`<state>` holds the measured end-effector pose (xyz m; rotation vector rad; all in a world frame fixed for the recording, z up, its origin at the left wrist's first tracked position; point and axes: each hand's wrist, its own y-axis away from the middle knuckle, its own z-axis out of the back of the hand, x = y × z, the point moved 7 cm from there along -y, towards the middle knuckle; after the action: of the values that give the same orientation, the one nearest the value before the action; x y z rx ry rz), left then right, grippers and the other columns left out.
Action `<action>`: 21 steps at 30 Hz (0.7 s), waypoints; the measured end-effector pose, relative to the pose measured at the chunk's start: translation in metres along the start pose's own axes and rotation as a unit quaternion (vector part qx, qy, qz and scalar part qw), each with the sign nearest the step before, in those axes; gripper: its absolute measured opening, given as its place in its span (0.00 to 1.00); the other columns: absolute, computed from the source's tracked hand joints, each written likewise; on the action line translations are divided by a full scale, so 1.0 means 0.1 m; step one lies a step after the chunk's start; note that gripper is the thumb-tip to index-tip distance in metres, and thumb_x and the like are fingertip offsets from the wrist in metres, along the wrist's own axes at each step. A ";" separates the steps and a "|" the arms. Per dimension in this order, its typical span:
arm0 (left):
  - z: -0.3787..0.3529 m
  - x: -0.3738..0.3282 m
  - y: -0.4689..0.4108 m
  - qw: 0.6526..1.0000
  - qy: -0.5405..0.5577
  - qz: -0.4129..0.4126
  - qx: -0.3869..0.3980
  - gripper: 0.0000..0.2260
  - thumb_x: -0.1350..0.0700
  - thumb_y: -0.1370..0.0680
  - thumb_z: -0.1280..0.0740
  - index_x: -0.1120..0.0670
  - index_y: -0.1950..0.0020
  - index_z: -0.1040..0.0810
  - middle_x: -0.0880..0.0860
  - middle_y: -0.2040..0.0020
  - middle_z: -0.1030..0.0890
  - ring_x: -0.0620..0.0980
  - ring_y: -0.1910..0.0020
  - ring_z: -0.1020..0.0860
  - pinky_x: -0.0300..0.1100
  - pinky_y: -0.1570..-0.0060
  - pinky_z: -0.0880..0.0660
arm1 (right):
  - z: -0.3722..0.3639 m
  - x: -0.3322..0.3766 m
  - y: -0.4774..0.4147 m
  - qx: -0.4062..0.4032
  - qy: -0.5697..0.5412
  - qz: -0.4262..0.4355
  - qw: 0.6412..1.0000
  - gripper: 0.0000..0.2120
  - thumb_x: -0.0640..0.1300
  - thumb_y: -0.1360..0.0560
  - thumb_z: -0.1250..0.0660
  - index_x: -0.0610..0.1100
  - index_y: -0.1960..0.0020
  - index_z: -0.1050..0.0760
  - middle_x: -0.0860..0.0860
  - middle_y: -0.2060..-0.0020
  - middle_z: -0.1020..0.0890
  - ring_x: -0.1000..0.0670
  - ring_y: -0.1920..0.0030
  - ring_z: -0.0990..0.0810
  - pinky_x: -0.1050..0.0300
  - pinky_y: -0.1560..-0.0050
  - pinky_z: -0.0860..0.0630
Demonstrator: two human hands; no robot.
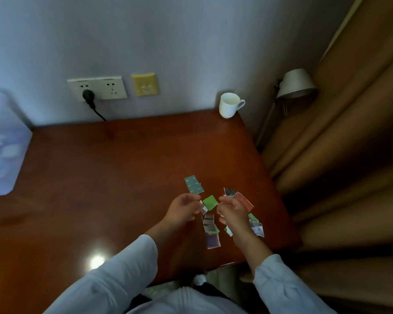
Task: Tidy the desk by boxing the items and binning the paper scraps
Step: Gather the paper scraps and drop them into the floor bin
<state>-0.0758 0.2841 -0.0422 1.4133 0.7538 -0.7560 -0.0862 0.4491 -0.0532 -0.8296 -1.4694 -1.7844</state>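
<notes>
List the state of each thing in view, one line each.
left hand, pinching a small scrap
right hand, gripping several scraps
teal scrap, loose on the desk
mug, upright
plug, in the left socket
lamp, apparently unlit

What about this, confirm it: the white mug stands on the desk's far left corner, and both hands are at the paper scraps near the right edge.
One thing is wrong: the head view shows the white mug on the far right corner of the desk, not left. The rest holds: left hand and right hand are at the paper scraps near the right edge.
</notes>
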 end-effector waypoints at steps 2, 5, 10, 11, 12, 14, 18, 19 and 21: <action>-0.06 0.04 -0.07 1.000 -0.022 -0.001 -0.009 0.07 0.67 0.23 0.36 0.57 0.47 0.26 0.51 0.59 0.21 0.41 0.66 0.22 0.34 0.64 0.27 | 0.05 0.01 -0.11 0.012 0.029 0.002 0.999 0.12 0.37 0.25 0.33 0.46 0.43 0.25 0.49 0.49 0.20 0.50 0.46 0.22 0.50 0.44 0.23; -0.08 0.14 -0.20 0.998 -0.061 0.006 -0.031 0.08 0.65 0.25 0.31 0.55 0.50 0.26 0.54 0.56 0.20 0.48 0.60 0.20 0.45 0.54 0.21 | 0.06 0.01 -0.28 0.030 0.081 0.008 0.996 0.14 0.35 0.26 0.34 0.45 0.42 0.25 0.50 0.51 0.21 0.51 0.48 0.23 0.55 0.49 0.24; -0.07 0.23 -0.38 0.984 -0.157 -0.003 -0.079 0.10 0.57 0.27 0.27 0.50 0.51 0.26 0.49 0.58 0.20 0.49 0.57 0.21 0.48 0.50 0.22 | -0.05 0.04 -0.49 0.066 0.206 0.062 0.974 0.15 0.37 0.26 0.33 0.47 0.42 0.26 0.52 0.52 0.22 0.55 0.54 0.24 0.56 0.54 0.23; -0.07 0.24 -0.41 0.981 -0.175 -0.004 -0.082 0.10 0.56 0.27 0.27 0.48 0.52 0.27 0.48 0.59 0.21 0.48 0.58 0.21 0.47 0.51 0.22 | -0.07 0.06 -0.52 0.072 0.240 0.081 0.965 0.15 0.37 0.26 0.32 0.48 0.42 0.26 0.52 0.51 0.22 0.55 0.55 0.24 0.58 0.55 0.24; -0.08 0.24 -0.44 0.978 -0.194 -0.003 -0.080 0.10 0.54 0.27 0.27 0.47 0.52 0.27 0.47 0.59 0.21 0.47 0.58 0.21 0.47 0.52 0.22 | -0.10 0.08 -0.55 0.080 0.279 0.103 0.951 0.15 0.37 0.26 0.32 0.48 0.42 0.26 0.52 0.49 0.23 0.55 0.54 0.24 0.60 0.56 0.24; -0.08 0.26 -0.50 0.970 -0.230 -0.001 -0.073 0.11 0.52 0.28 0.27 0.47 0.50 0.27 0.46 0.58 0.21 0.46 0.58 0.21 0.45 0.53 0.23 | -0.17 0.13 -0.59 0.100 0.364 0.152 0.913 0.16 0.39 0.26 0.33 0.51 0.40 0.27 0.53 0.44 0.26 0.55 0.52 0.25 0.63 0.58 0.26; -0.04 0.23 -0.60 0.938 -0.336 -0.017 -0.083 0.19 0.46 0.29 0.26 0.47 0.42 0.26 0.46 0.48 0.23 0.46 0.51 0.23 0.40 0.54 0.26 | -0.29 0.18 -0.68 0.137 0.484 0.207 0.839 0.19 0.40 0.25 0.33 0.55 0.37 0.30 0.54 0.39 0.33 0.51 0.45 0.26 0.64 0.60 0.31; -0.04 0.22 -0.62 0.931 -0.355 -0.021 -0.083 0.20 0.46 0.29 0.27 0.47 0.41 0.26 0.47 0.46 0.23 0.46 0.50 0.23 0.41 0.52 0.25 | -0.31 0.19 -0.71 0.145 0.503 0.211 0.825 0.20 0.41 0.25 0.33 0.55 0.37 0.30 0.54 0.39 0.34 0.51 0.45 0.25 0.63 0.60 0.31; -0.03 0.22 -0.64 0.922 -0.378 -0.026 -0.084 0.21 0.45 0.30 0.27 0.47 0.40 0.27 0.47 0.44 0.24 0.47 0.49 0.23 0.43 0.51 0.24 | -0.32 0.19 -0.76 0.159 0.530 0.210 0.806 0.21 0.42 0.26 0.31 0.56 0.37 0.30 0.54 0.39 0.34 0.51 0.45 0.26 0.62 0.60 0.31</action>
<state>-0.1160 0.2857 -0.0966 0.8368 0.2372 -1.1502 -0.1613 0.4258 -0.0852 0.0903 -0.6915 -1.2180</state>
